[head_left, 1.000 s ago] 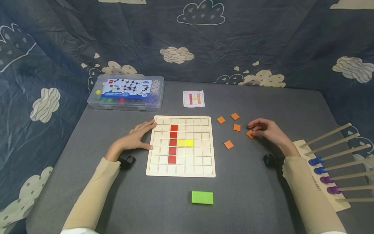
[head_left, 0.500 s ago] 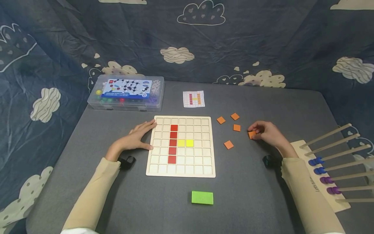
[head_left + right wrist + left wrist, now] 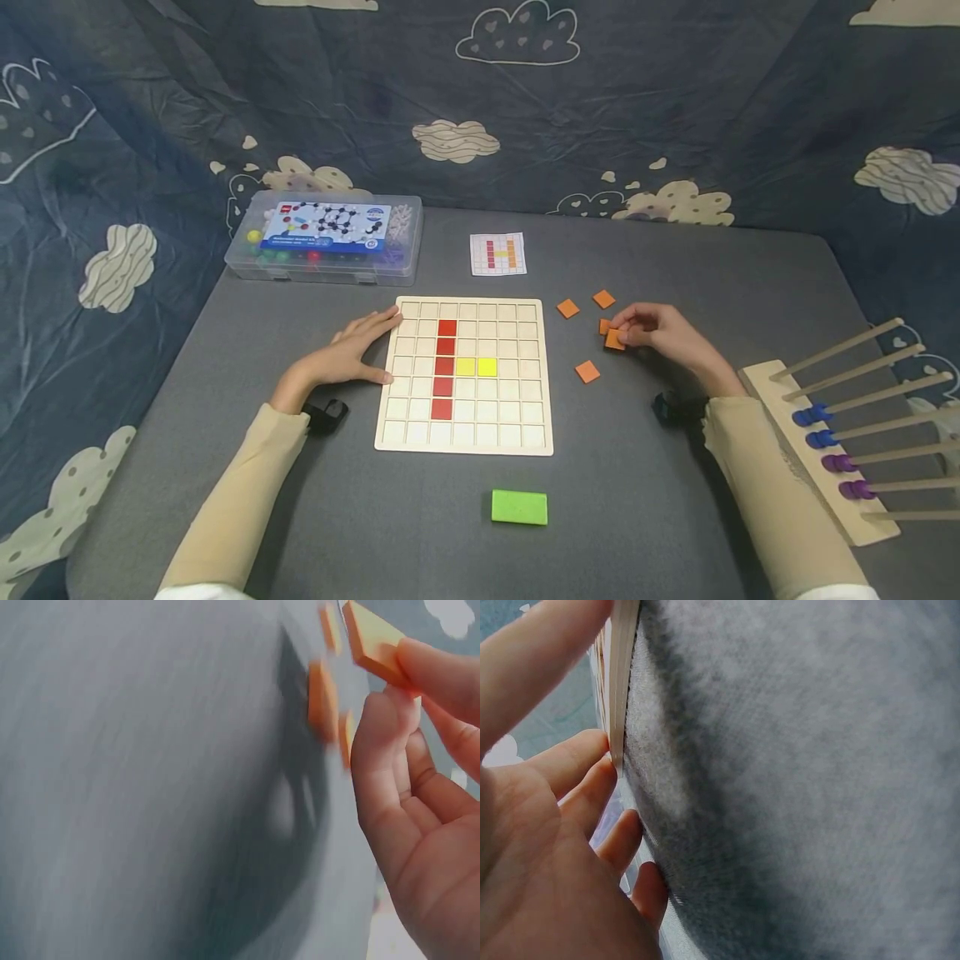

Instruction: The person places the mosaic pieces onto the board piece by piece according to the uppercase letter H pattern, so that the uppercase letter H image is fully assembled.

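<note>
My right hand [image 3: 660,333] pinches an orange square tile [image 3: 615,340] between thumb and fingertips. In the right wrist view the held tile [image 3: 375,643] is raised off the table, tilted. Several more orange tiles [image 3: 587,372] lie loose on the table; one is partly covered by the held tile in the head view. The wooden grid board [image 3: 510,417] lies flat in the middle, with a column of red tiles [image 3: 445,366] and two yellow tiles [image 3: 487,367] beside it. My left hand [image 3: 347,354] rests at the board's left edge, fingers spread, fingertips right at the rim.
Behind the board lies a small pattern card [image 3: 498,254]. A clear plastic case [image 3: 322,239] stands back left, and a green block [image 3: 520,507] sits at the front. At the right is a wooden peg stand [image 3: 825,467] under the right forearm's outer side.
My right hand first took hold of an orange tile on the right, then lifted it and moved left toward the other orange tiles. My left hand has stayed at the board's edge.
</note>
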`<state>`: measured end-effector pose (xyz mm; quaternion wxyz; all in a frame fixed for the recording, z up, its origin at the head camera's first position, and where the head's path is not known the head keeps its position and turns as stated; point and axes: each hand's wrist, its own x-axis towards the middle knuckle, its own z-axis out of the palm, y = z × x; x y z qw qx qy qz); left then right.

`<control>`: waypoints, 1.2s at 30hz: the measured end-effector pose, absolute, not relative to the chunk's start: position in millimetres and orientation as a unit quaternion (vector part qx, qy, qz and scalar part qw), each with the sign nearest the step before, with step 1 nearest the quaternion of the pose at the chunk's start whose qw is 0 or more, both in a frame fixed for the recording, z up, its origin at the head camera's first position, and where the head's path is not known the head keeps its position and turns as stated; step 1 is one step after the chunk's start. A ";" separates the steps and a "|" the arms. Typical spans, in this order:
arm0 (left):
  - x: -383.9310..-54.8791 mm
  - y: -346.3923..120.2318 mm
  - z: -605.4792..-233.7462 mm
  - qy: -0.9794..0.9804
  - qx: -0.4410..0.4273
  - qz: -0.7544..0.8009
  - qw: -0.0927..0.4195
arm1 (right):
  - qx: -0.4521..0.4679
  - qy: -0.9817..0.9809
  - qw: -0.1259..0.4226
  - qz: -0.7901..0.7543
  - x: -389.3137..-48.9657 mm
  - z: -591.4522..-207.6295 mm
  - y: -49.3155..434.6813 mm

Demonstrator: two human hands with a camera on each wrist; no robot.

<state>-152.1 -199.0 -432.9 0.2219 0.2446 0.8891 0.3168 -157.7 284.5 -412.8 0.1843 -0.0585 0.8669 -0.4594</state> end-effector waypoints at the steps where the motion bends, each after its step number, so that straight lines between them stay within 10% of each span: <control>1: -152.1 -199.1 -432.9 0.889 0.245 0.317 0.222 | -0.063 0.863 0.186 -0.465 -160.1 -411.9 277.8; 20: -152.6 -199.5 -431.9 0.889 0.246 0.317 0.220 | -0.176 0.871 0.182 -0.421 -202.2 -418.6 146.8; 36: -153.8 -199.0 -434.6 0.890 0.244 0.315 0.220 | -0.183 0.861 0.176 -0.441 -199.6 -419.3 150.0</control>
